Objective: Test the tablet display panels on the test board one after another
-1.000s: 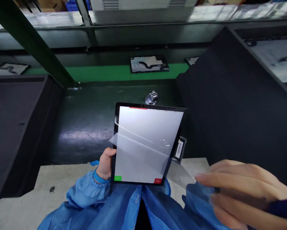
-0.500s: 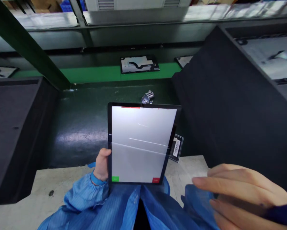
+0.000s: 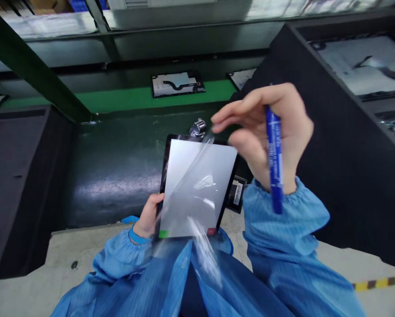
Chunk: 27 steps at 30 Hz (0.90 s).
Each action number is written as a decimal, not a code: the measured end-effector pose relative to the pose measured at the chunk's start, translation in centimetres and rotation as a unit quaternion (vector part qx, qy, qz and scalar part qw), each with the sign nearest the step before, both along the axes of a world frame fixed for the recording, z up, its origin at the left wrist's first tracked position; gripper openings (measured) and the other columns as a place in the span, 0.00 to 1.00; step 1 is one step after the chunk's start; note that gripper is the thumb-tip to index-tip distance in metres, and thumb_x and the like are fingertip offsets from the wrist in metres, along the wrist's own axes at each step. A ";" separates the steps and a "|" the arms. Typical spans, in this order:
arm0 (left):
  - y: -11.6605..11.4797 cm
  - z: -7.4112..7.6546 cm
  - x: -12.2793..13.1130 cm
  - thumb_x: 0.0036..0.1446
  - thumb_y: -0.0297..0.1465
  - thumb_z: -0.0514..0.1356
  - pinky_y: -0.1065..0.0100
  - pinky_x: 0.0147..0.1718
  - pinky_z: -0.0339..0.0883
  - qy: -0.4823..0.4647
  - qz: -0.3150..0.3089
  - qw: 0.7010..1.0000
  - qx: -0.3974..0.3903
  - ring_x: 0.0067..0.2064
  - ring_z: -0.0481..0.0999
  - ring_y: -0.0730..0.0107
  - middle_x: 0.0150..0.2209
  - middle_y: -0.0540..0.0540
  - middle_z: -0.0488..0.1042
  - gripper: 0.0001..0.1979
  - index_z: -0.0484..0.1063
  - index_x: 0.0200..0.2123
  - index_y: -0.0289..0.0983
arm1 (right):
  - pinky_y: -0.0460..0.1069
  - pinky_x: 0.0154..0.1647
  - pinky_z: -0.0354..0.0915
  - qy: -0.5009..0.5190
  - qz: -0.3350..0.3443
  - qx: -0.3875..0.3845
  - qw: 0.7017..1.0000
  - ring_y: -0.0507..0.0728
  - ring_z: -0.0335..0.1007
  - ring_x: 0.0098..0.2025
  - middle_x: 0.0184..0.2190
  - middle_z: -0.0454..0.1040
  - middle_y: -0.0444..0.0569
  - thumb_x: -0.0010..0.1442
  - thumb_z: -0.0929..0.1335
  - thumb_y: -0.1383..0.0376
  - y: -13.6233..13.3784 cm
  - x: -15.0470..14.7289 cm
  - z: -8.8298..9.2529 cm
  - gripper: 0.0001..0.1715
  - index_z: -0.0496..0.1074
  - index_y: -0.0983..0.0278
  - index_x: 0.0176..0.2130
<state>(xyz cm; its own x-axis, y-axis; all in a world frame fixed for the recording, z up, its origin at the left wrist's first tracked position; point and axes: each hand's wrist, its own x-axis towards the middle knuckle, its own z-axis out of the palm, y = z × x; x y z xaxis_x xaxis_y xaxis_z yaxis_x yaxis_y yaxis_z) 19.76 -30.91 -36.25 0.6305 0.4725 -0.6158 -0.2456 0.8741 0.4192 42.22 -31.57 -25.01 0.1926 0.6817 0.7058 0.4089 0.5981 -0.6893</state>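
Observation:
My left hand (image 3: 147,215) grips the lower left edge of a black-framed display panel (image 3: 197,187) with a pale grey screen. A clear plastic film (image 3: 192,169) curves diagonally across the screen, partly lifted from it. My right hand (image 3: 270,132) is raised above the panel's top right corner, its fingertips pinched close to the film's upper end. A blue marker pen (image 3: 274,154) lies clasped in that hand. A barcode label (image 3: 237,193) sticks out from behind the panel's right edge. A small chrome metal part (image 3: 197,128) stands just beyond the panel's top edge.
The panel is over a dark green work surface (image 3: 111,176) between black foam partitions (image 3: 332,176). A pale bench edge (image 3: 78,251) lies below. Beyond, a green conveyor belt (image 3: 118,99) carries another panel (image 3: 177,83). Black-and-yellow tape (image 3: 378,284) marks the floor.
My right hand has risen from the lower right to above the panel, showing the marker. The film now lifts diagonally off the screen. The view has shifted slightly.

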 end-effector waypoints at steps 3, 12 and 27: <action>0.5 0.0 -0.5 0.50 0.34 0.62 0.60 0.42 0.76 0.006 -0.001 1.000 -0.023 0.38 0.83 0.51 0.29 0.46 0.82 0.10 0.80 0.32 0.35 | 0.64 0.66 0.64 -0.117 0.067 -0.074 0.988 0.66 0.69 0.61 0.59 0.71 0.48 0.47 0.82 0.59 0.0 1.6 -1.9 0.53 0.60 0.49 0.65; 1.6 2.4 1.0 0.63 0.37 0.52 0.54 0.60 0.67 -0.108 0.034 0.991 -0.070 0.56 0.77 0.49 0.45 0.41 0.83 0.23 0.76 0.54 0.31 | 0.62 0.65 0.66 0.080 0.118 -0.097 0.985 0.64 0.74 0.57 0.52 0.78 0.45 0.58 0.72 0.43 2.9 4.7 -5.7 0.37 0.65 0.48 0.62; 2.0 4.2 3.5 0.64 0.16 0.53 0.73 0.53 0.70 0.089 0.262 0.960 0.028 0.57 0.76 0.68 0.49 0.60 0.81 0.31 0.66 0.65 0.46 | 0.60 0.63 0.68 0.265 0.046 -0.179 0.946 0.62 0.77 0.53 0.44 0.82 0.41 0.52 0.70 0.38 6.6 4.6 -12.3 0.33 0.68 0.49 0.51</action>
<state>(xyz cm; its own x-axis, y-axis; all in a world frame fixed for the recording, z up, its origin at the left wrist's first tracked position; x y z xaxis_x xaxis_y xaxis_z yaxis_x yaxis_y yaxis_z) 23.27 -28.95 -32.01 0.1840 0.7324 -0.6555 -0.5660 0.6242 0.5385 46.85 -24.96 -37.35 0.3839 0.8898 0.2468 -0.0934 0.3033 -0.9483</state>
